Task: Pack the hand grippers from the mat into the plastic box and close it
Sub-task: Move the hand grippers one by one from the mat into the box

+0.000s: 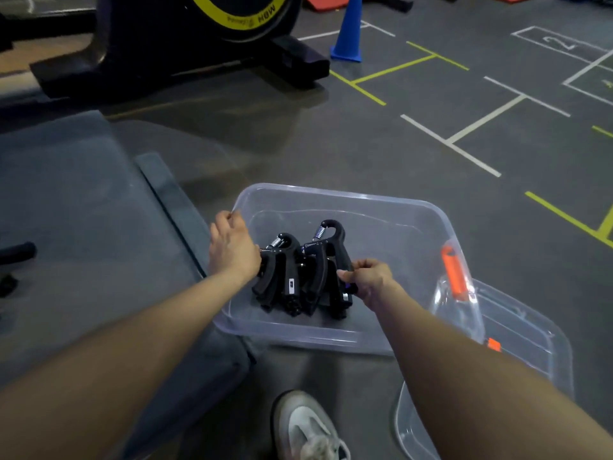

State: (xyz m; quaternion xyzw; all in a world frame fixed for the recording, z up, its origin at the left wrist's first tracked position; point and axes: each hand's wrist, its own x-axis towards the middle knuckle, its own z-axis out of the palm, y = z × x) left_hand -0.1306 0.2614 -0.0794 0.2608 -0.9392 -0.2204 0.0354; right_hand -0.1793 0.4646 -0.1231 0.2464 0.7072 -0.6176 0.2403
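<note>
A clear plastic box (391, 224) stands on the floor in front of me. Several black hand grippers (300, 277) with steel springs lie bunched together in its left half. My left hand (232, 247) sits at the box's left rim, fingers curled against the leftmost gripper. My right hand (368, 277) pinches the handle of the rightmost gripper. An orange latch (452, 272) hangs on the box's right wall. The clear lid (517, 346) with an orange clip lies on the floor to the right, partly under my right forearm.
A grey mat (73, 227) lies left of the box, its edge touching it. A black and yellow exercise machine (185, 38) stands behind. A blue cone (348, 31) is further back. My shoe (308, 426) is near the box's front edge.
</note>
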